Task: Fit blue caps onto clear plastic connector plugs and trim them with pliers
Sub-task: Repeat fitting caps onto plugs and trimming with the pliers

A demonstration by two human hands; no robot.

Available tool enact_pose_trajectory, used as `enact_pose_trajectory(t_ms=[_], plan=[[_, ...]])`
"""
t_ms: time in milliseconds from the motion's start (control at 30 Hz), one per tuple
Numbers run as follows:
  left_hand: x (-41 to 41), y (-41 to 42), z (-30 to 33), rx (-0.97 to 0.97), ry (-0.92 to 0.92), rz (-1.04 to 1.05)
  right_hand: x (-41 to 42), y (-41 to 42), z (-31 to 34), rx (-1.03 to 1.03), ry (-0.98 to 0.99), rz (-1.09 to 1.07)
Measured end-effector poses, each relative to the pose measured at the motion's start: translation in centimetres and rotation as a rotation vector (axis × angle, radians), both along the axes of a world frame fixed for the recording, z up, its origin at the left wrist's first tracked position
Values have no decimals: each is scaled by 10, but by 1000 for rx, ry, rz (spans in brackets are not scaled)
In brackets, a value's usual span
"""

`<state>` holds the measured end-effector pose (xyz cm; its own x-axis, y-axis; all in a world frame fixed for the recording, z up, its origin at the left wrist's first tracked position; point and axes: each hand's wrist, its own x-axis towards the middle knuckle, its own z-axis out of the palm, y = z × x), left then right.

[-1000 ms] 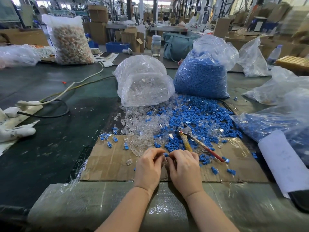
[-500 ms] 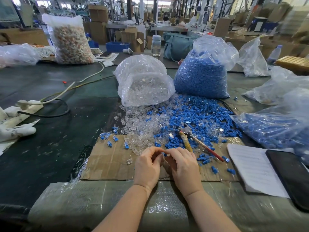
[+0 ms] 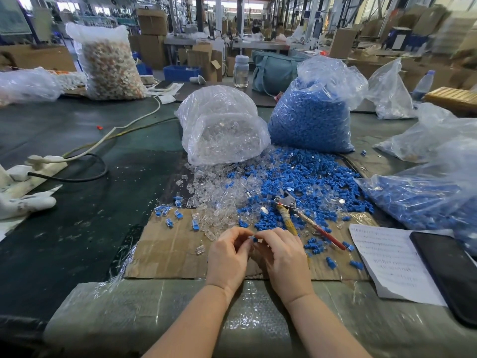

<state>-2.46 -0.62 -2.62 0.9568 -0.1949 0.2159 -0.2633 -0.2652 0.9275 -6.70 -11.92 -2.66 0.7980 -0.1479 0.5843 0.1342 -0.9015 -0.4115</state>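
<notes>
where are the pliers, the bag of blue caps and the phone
pliers (image 3: 287,203): head view, on the metal head.
bag of blue caps (image 3: 309,120): head view, on its blue-filled middle.
phone (image 3: 449,270): head view, on the dark screen.

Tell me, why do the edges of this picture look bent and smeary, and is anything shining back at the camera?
Head view: the wide lens bows the table edge and stretches the corners; the far right background is motion-blurred; the clear bag and tape wrap throw glare; the hands are fairly sharp.
</notes>
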Motion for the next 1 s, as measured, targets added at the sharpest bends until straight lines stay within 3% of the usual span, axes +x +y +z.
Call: enact_pose_trajectory(t_ms=[333,500,567,633,733,1000], plan=[[3,-1,-2,-6,24,25,0,1,3,-19,17,19],[3,-1,-2,-34,62,32,2,-6,7,-20,-10,-256],[2,-2,-2,-37,68,45,4,-11,12,-35,132,-430],[2,-2,-2,-55,90,40,6,-21,17,-41,417,-584],[1,-2,0,-50,109,30,9,-37,21,-15,672,-643],[1,-2,4,-42,141,32,16,-45,34,-56,835,-589]])
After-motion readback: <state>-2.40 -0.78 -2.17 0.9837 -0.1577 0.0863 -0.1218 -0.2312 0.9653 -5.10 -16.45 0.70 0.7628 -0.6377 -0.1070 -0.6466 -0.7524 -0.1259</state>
